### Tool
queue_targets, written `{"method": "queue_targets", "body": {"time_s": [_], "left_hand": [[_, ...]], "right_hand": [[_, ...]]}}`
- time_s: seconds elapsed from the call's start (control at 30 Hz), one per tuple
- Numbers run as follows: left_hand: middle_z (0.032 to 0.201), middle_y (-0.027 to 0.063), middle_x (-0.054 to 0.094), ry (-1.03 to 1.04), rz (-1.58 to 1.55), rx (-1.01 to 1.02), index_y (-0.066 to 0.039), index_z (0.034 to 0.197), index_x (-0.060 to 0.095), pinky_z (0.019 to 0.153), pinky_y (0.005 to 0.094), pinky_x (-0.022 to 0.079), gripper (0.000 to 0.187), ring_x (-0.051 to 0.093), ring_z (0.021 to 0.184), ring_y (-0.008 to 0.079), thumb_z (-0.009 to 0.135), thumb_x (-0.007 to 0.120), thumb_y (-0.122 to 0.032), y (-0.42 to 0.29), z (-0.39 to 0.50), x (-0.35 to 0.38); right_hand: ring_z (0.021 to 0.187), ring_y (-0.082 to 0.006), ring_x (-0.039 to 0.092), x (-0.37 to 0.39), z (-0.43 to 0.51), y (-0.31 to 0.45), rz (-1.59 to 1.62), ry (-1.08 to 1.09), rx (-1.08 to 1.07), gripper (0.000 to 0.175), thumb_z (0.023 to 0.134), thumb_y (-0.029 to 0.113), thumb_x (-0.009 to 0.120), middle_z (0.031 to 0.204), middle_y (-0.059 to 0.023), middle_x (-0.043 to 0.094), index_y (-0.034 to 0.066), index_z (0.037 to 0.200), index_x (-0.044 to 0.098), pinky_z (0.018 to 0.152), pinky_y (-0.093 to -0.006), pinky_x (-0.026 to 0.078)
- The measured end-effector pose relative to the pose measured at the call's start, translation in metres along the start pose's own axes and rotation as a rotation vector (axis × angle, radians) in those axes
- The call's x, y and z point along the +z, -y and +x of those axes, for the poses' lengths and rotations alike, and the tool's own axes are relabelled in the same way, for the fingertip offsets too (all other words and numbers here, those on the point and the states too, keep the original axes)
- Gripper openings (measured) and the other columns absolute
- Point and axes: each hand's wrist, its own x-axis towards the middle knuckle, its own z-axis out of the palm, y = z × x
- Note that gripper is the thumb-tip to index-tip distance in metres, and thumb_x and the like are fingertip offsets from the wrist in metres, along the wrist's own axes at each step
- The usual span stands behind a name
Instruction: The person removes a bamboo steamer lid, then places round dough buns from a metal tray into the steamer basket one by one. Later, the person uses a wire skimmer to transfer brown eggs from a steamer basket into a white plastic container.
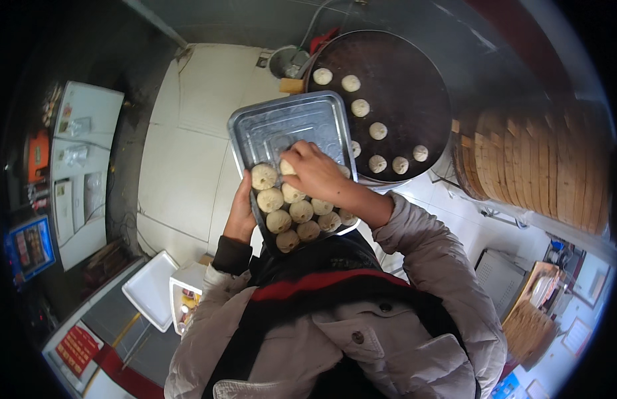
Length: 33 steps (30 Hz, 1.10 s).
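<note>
A rectangular metal tray [293,107] is held against my front, its far part bare and its near part filled with several pleated dough buns [301,211]. My left hand [241,209] grips the tray's left rim. Over the tray, my right hand [313,169] has its fingers closed around one bun [287,168]. Beyond the tray, to the right, is a large round dark pan [403,90], partly overlapped by the tray's corner. Several pleated buns [377,130] sit apart from one another on the pan.
Stacked bamboo steamers [537,164] stand at the right. A metal pot [289,62] is left of the pan, near a wooden block [292,86]. A white foam box [181,299] and a white lid [151,292] lie at lower left. A white cabinet [84,164] stands far left.
</note>
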Motion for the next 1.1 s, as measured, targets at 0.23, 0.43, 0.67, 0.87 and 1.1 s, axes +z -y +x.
{"method": "queue_targets", "body": {"time_s": [0.23,0.43,0.67,0.87,1.1], "left_hand": [[0.123,0.0123,0.052,-0.044,-0.015,0.034,-0.003,0.126,0.045,0.094,0.0387,0.045,0.052,0.053,0.111,0.0251,0.095,0.038,-0.045,0.001,0.000,-0.005],[0.122,0.0122,0.053,-0.074,-0.010,0.094,-0.004,0.127,0.044,0.094,0.0388,0.045,0.053,0.054,0.110,0.0255,0.095,0.039,-0.046,0.006,-0.003,-0.007],[0.127,0.0148,0.050,-0.126,-0.044,0.107,-0.001,0.129,0.043,0.098,0.0403,0.042,0.057,0.051,0.114,0.0278,0.095,0.038,-0.047,0.009,-0.007,-0.010],[0.121,0.0117,0.054,-0.014,-0.042,0.110,-0.004,0.125,0.046,0.094,0.0378,0.045,0.051,0.053,0.111,0.0237,0.096,0.037,-0.044,0.004,-0.006,-0.005],[0.126,0.0103,0.050,-0.030,0.109,0.059,-0.007,0.131,0.041,0.095,0.0373,0.045,0.054,0.052,0.113,0.0235,0.096,0.033,-0.048,-0.002,-0.005,0.009]], "right_hand": [[0.100,-0.0324,0.051,-0.050,0.012,-0.115,-0.035,-0.451,0.196,0.049,0.073,0.019,0.070,0.107,-0.0163,0.051,0.0043,0.117,0.053,0.085,-0.0387,0.045],[0.110,-0.0358,0.049,-0.055,0.013,-0.315,-0.147,-0.283,0.675,0.054,0.073,0.024,0.070,0.115,-0.0194,0.054,0.0050,0.119,0.050,0.092,-0.0424,0.042],[0.103,-0.0327,0.054,-0.054,0.017,-0.316,-0.441,-0.353,0.374,0.041,0.079,0.023,0.063,0.115,-0.0160,0.055,0.0066,0.116,0.054,0.086,-0.0412,0.045],[0.095,-0.0312,0.059,-0.034,-0.004,-0.102,0.397,-0.031,0.154,0.025,0.086,0.020,0.058,0.098,-0.0143,0.062,0.0091,0.109,0.060,0.083,-0.0376,0.048],[0.099,-0.0313,0.053,0.018,0.024,0.035,0.051,0.025,-0.086,0.050,0.072,0.032,0.071,0.106,-0.0117,0.050,0.0061,0.112,0.056,0.080,-0.0385,0.048]]}}
